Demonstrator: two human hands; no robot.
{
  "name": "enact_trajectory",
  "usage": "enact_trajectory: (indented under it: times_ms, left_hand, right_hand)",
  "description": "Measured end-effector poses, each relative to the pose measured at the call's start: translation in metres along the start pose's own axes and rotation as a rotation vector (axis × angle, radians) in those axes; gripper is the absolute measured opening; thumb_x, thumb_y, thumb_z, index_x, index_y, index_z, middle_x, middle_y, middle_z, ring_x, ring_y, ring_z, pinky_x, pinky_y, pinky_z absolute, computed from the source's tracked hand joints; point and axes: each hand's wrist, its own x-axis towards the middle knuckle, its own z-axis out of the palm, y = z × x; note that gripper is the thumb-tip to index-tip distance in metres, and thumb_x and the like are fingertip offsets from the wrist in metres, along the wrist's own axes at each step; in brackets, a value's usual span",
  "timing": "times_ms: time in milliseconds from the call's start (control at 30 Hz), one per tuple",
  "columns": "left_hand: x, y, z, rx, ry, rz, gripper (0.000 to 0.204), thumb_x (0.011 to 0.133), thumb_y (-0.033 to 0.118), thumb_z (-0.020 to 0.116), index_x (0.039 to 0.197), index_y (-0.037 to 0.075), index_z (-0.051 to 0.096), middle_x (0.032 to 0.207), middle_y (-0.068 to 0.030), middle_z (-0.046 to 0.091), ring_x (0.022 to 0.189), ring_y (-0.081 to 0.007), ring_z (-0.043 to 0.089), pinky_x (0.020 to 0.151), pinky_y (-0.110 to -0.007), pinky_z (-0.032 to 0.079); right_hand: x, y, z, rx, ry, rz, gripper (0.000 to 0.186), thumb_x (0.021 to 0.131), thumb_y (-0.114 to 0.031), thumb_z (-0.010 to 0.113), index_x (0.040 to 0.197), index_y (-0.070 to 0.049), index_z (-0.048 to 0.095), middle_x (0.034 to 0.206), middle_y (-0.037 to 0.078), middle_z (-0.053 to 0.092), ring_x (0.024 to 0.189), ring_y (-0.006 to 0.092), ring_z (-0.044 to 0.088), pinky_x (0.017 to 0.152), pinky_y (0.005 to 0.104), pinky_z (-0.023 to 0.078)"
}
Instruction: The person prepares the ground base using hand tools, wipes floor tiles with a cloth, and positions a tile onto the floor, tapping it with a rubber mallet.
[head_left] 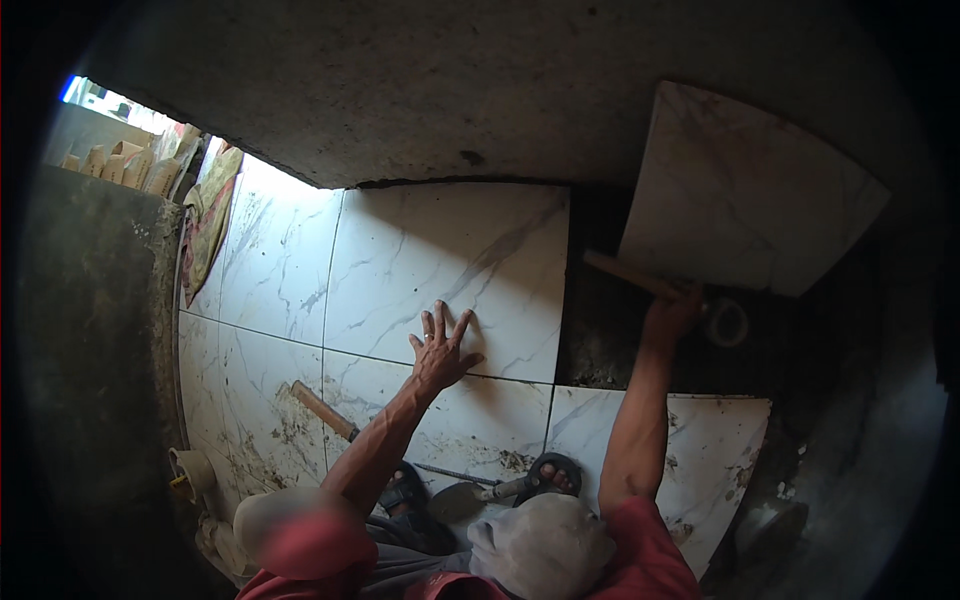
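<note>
My left hand [438, 345] is spread flat on a white marble-patterned floor tile [480, 235], fingers apart and holding nothing. My right hand [672, 315] has its fingers wrapped round a wooden bar [625, 268] at the lower edge of a loose tile [745, 195] at the upper right, beside a dark untiled patch [600, 330]. A small round ring-shaped object [727, 322] is just right of that hand. A wooden-handled tool [318, 405] lies under my left forearm; a trowel [460, 500] and a thin rod [448, 473] lie by my sandalled feet.
A grey concrete surface [480, 90] spans the top. A dark low wall [105, 280] runs along the left, with stacked packages [125, 162] behind it. A patterned cloth [210, 220] lies along the left tile edge, and a pale container [188, 470] sits below it.
</note>
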Motion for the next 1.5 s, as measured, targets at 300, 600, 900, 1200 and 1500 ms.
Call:
enact_trajectory:
  times_ms: [300,600,900,1200,1500]
  left_hand:
    - [-0.005,-0.007,0.002,0.020,-0.056,-0.029,0.091,0.080,0.054,0.068,0.151,0.028,0.018,0.156,-0.0259,-0.001,0.140,-0.0538,0.007,0.098,-0.076,0.023]
    - [-0.004,-0.012,0.002,0.042,-0.030,-0.035,0.092,0.079,0.053,0.068,0.152,0.028,0.017,0.156,-0.0255,0.000,0.141,-0.0522,0.008,0.098,-0.075,0.023]
    - [-0.024,-0.029,-0.004,0.071,-0.080,0.031,0.108,0.066,0.050,0.081,0.151,0.025,0.019,0.155,-0.0269,0.001,0.140,-0.0524,0.010,0.100,-0.072,0.024]
    - [-0.025,-0.037,-0.004,0.062,-0.055,0.066,0.109,0.060,0.039,0.087,0.149,0.026,0.026,0.155,-0.0249,0.006,0.140,-0.0504,0.015,0.101,-0.069,0.028]
    - [-0.024,-0.040,-0.003,0.022,-0.025,0.078,0.099,0.063,0.031,0.086,0.146,0.030,0.032,0.156,-0.0205,0.008,0.141,-0.0467,0.016,0.103,-0.066,0.030]
  right_hand:
    - [-0.012,-0.036,0.004,0.542,0.155,0.413,0.010,0.095,-0.013,0.052,0.098,-0.004,0.053,0.077,0.004,0.049,0.074,0.0153,0.054,0.070,0.0332,0.051]
    - [-0.015,-0.069,-0.004,0.529,0.109,0.513,0.007,0.094,-0.010,0.053,0.091,-0.004,0.051,0.074,0.004,0.049,0.072,0.0186,0.055,0.069,0.0346,0.051]
    - [-0.012,-0.116,-0.034,0.843,0.241,0.806,0.015,0.095,-0.017,0.055,0.083,-0.010,0.048,0.072,0.002,0.047,0.066,0.0168,0.050,0.068,0.0375,0.049]
    - [-0.062,-0.100,-0.026,0.740,0.233,0.888,0.010,0.091,-0.014,0.059,0.087,-0.009,0.051,0.069,0.003,0.050,0.065,0.0178,0.053,0.065,0.0393,0.050]
    - [-0.052,-0.117,-0.032,0.746,0.326,0.822,0.014,0.091,-0.013,0.059,0.085,-0.012,0.046,0.069,0.001,0.045,0.063,0.0157,0.047,0.068,0.0367,0.048]
